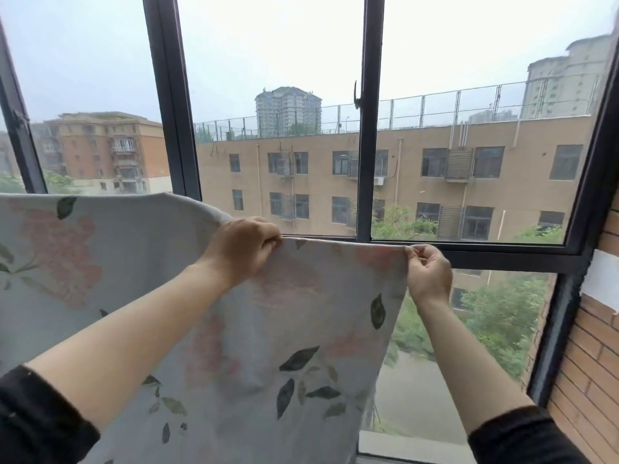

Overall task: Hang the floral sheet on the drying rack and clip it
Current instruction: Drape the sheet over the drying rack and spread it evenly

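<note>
The floral sheet (301, 346), pale grey with pink blooms and dark green leaves, hangs spread out in front of the window. My left hand (243, 247) grips its top edge near the middle, fingers closed over the hem. My right hand (428, 274) pinches the sheet's upper right corner between thumb and fingers. The stretch of hem between both hands is pulled straight and level. Further left the cloth rises in a higher fold (100, 229). No drying rack bar or clip shows; whatever carries the cloth is hidden behind it.
A dark-framed window (365, 162) fills the view just beyond the sheet, with buildings and trees outside. A brick wall (589, 363) stands close on the right. The window sill (412, 445) lies low at the right, under the sheet's edge.
</note>
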{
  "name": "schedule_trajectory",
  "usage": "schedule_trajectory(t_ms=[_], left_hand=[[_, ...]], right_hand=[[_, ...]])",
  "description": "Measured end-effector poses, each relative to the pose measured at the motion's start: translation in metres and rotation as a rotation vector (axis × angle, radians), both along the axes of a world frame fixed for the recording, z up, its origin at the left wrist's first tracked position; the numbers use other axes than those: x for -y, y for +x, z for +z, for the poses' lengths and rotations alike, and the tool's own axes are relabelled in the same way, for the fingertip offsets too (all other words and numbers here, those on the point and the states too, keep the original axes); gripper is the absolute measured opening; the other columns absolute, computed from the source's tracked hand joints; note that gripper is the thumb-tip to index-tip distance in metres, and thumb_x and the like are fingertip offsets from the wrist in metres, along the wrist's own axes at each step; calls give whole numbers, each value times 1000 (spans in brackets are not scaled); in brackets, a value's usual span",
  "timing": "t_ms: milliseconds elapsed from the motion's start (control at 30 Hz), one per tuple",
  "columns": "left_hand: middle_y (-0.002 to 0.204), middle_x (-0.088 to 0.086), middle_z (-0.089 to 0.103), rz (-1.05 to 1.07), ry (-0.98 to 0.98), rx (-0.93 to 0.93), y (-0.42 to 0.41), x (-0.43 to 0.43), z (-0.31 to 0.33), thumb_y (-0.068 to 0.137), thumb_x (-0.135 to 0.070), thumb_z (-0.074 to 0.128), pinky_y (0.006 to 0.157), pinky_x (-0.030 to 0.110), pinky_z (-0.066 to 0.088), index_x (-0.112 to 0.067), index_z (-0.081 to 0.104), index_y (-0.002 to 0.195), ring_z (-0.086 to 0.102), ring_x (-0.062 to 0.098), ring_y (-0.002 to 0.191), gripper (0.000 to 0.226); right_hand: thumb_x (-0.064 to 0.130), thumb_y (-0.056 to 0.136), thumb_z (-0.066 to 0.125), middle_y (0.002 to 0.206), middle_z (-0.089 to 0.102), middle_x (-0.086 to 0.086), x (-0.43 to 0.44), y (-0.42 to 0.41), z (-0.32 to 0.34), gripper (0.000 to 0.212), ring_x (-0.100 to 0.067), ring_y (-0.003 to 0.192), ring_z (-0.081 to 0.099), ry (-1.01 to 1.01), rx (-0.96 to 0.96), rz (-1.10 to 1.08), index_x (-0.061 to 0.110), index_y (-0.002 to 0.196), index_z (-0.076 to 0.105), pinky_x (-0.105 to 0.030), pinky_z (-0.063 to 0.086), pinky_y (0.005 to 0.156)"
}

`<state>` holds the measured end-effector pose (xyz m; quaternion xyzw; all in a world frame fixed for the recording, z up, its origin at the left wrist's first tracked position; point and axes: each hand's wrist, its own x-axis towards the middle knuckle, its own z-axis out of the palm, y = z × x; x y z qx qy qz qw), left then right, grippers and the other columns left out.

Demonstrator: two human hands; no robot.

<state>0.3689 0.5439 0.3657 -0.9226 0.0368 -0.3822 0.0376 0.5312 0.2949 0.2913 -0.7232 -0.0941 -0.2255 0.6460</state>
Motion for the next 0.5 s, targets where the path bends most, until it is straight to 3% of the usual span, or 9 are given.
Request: schedule_trajectory(t_ms=[100,300,500], left_hand=[[83,6,68,-29,-65,71,9,14,23,88,-16,60,68,37,51,-11,70,86,63,30,76,11],[85,8,71,-108,-231,211,26,42,73,87,-9,61,69,31,45,-10,72,88,63,29,81,11],[82,7,72,-105,-269,201,36,47,72,86,-11,62,64,27,40,-12,72,82,64,29,79,10]], right_hand=[[18,95,57,86,64,-4,24,13,55,12,-21,78,57,-7,151,-86,11,94,67,-29,45,71],[4,88,50,79,66,-7,57,10,129,18,-26,71,62,18,421,-216,10,91,66,-32,51,67],[11,93,57,69,62,-5,78,16,125,13,-23,59,57,-117,354,-162,16,84,64,-18,44,49]])
